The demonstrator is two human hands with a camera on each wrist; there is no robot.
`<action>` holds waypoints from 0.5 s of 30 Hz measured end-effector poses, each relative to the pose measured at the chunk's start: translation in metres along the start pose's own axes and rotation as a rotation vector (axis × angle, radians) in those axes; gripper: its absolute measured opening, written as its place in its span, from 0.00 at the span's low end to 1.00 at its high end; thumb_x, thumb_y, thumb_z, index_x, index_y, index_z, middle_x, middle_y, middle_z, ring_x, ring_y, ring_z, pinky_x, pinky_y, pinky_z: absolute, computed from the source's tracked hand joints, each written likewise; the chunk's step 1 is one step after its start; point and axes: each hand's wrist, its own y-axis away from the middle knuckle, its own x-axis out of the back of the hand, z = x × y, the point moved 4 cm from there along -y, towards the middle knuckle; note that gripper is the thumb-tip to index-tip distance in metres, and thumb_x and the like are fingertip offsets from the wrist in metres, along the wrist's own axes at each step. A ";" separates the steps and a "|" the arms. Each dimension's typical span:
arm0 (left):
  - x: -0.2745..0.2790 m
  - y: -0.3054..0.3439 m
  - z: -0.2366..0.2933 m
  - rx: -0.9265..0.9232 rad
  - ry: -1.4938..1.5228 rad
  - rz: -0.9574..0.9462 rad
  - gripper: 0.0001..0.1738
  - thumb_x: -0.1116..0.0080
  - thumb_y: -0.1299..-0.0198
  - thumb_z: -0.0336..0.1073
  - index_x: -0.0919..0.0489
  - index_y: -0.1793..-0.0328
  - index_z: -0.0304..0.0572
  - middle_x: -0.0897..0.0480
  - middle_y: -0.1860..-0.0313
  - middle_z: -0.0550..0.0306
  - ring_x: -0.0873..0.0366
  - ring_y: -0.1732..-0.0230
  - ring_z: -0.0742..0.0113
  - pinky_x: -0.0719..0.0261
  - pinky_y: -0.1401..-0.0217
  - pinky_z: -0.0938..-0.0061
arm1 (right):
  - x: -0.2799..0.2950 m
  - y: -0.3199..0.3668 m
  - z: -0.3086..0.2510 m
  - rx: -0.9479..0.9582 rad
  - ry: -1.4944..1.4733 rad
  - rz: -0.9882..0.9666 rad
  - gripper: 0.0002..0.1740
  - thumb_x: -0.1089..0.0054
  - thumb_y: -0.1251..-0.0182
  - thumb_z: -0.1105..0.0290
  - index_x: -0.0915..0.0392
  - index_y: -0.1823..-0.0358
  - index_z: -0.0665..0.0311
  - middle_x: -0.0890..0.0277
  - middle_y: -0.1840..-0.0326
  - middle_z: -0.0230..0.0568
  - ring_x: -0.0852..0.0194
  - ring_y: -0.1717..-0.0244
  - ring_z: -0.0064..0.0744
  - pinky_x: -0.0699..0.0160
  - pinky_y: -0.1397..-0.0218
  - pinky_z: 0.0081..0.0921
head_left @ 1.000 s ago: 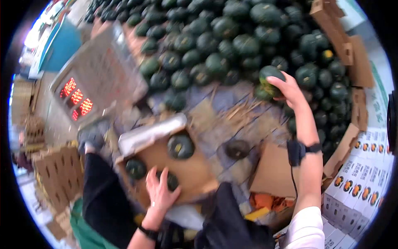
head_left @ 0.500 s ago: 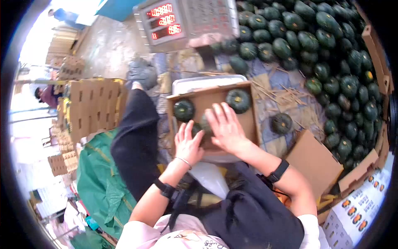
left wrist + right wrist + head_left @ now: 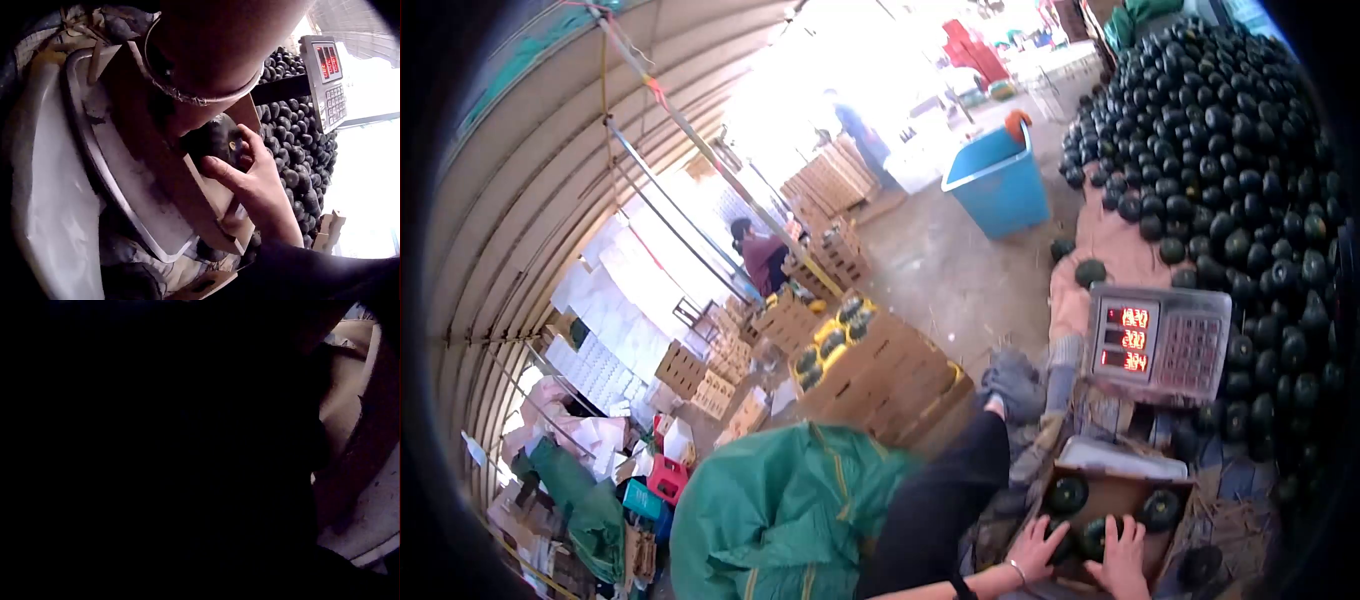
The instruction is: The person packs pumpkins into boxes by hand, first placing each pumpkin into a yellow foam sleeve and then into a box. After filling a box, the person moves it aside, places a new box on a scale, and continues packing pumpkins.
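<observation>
In the head view a cardboard box [image 3: 1135, 482] at the lower right holds several dark green squashes. My left hand [image 3: 1032, 556] is at its left side, fingers and thumb round a squash [image 3: 1056, 532] that they partly cover. Beside it my right hand [image 3: 1122, 560] grips another squash [image 3: 1092, 538]. Two more squashes lie at the far side, one left [image 3: 1067, 493] and one right [image 3: 1161, 508]. The left wrist view shows the right hand's [image 3: 265, 187] thumb and fingers round a squash [image 3: 219, 137]; the left fingers are hidden there. The right wrist view is mostly dark.
A scale [image 3: 1157, 344] with red digits stands beyond the box, over a metal tray [image 3: 1122, 458]. A large squash pile [image 3: 1220, 150] fills the right. Stacked cartons [image 3: 880, 380], a green cover [image 3: 790, 510] and a blue bin [image 3: 1000, 185] lie left and ahead. A person [image 3: 762, 252] sits farther off.
The right hand has come from the squash pile into the box, bringing a squash beside the left hand. The head view has swung up and left, so the box now appears lower right.
</observation>
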 end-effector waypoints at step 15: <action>-0.015 0.002 -0.039 0.333 0.527 0.317 0.45 0.39 0.46 0.42 0.47 0.25 0.43 0.38 0.36 0.34 0.39 0.36 0.35 0.38 0.33 0.50 | 0.001 -0.008 -0.004 -0.029 -0.017 0.043 0.54 0.22 0.59 0.61 0.44 0.29 0.59 0.45 0.32 0.58 0.45 0.36 0.62 0.38 0.34 0.51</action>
